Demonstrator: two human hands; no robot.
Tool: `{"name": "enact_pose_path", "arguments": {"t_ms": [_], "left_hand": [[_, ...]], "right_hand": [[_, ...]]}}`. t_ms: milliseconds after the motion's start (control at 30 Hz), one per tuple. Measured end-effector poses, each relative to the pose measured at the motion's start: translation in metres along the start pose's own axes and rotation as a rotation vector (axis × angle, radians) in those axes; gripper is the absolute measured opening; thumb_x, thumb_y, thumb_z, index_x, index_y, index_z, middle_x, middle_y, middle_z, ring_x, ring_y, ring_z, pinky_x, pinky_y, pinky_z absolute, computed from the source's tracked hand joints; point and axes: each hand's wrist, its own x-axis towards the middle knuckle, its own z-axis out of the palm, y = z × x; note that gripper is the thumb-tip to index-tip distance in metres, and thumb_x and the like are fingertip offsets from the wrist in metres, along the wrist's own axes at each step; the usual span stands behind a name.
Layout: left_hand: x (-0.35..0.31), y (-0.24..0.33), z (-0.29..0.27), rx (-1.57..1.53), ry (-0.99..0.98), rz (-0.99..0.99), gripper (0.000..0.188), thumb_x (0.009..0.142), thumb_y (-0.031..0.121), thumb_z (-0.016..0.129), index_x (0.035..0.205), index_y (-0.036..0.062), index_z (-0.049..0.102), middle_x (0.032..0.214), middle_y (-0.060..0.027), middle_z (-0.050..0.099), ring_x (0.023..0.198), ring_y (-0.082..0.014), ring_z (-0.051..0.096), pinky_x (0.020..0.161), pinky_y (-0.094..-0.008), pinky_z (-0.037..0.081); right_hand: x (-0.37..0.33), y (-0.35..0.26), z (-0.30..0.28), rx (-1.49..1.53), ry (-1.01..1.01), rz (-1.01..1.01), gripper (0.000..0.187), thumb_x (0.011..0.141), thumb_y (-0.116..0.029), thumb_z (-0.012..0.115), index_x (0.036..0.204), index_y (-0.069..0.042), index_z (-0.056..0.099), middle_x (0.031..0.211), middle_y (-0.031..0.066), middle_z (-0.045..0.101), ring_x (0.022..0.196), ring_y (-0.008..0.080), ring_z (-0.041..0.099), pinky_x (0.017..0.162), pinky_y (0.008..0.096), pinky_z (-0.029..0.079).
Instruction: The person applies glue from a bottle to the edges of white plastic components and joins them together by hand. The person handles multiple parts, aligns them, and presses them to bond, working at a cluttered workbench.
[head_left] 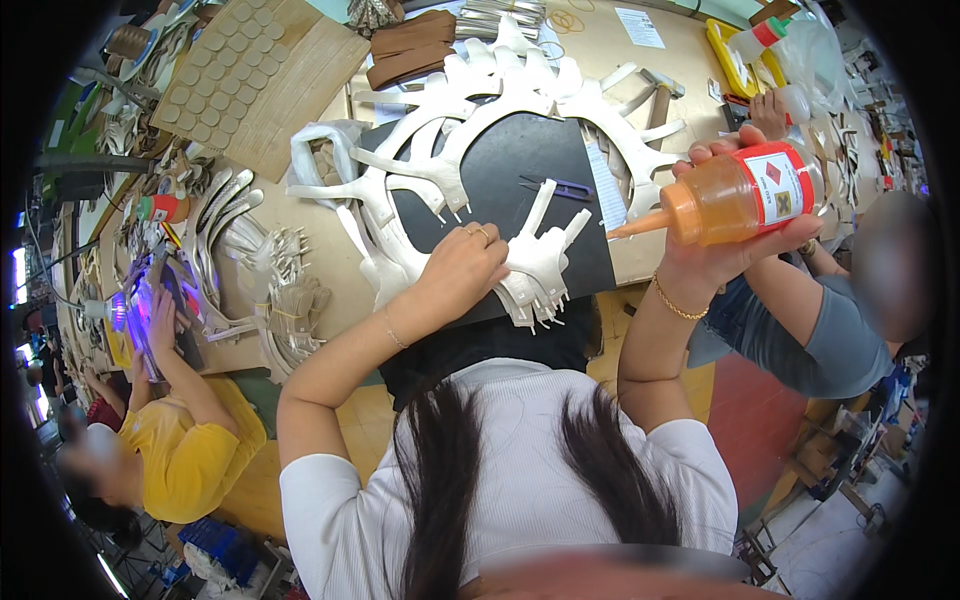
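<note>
My right hand (705, 262) is raised over the table's right side, wrapped round a squeeze bottle (738, 200). This bottle has orange liquid in it, a red-and-white label and a pointed orange nozzle. It lies tilted nearly level, the nozzle pointing left, apart from the pieces. My left hand (462, 262) has its fingers curled closed at the left edge of a fanned stack of white strap pieces (538, 265); its fingertips are partly hidden. Beneath lies a black board (520, 165). More white cut pieces (400, 205) overlap in an arc round the board's left and far sides.
Blue-handled snips (568, 188) lie on the board. A hammer (662, 88) rests beyond, at the right. Brown strips (410, 48) and a sheet of round pieces (225, 75) lie at the back. Co-workers sit close by: a yellow sleeve (195, 455) left, a person's hand (769, 115) right.
</note>
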Motion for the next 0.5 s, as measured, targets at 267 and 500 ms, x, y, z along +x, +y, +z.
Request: {"name": "enact_pose_path", "arguments": {"t_ms": [267, 500], "left_hand": [[0.011, 0.008, -0.012, -0.037, -0.038, -0.006, 0.024, 0.072, 0.016, 0.072, 0.086, 0.0044, 0.057, 0.084, -0.0111, 0.054, 0.088, -0.0297, 0.055, 0.074, -0.0389, 0.044], [0.002, 0.027, -0.092, -0.520, -0.053, -0.169, 0.040, 0.077, 0.008, 0.069, 0.116, 0.0090, 0.059, 0.073, -0.0038, 0.054, 0.061, -0.0149, 0.053, 0.056, -0.0282, 0.044]], "right_hand": [[-0.004, -0.002, 0.000, -0.008, 0.018, -0.034, 0.096, 0.068, -0.078, 0.055, 0.124, -0.001, 0.041, 0.105, 0.0143, 0.054, 0.098, 0.0288, 0.053, 0.080, 0.0409, 0.051], [-0.001, -0.005, 0.001, -0.058, -0.031, -0.036, 0.097, 0.069, -0.078, 0.054, 0.126, -0.001, 0.038, 0.105, 0.0150, 0.054, 0.101, 0.0303, 0.052, 0.083, 0.0432, 0.050]]}}
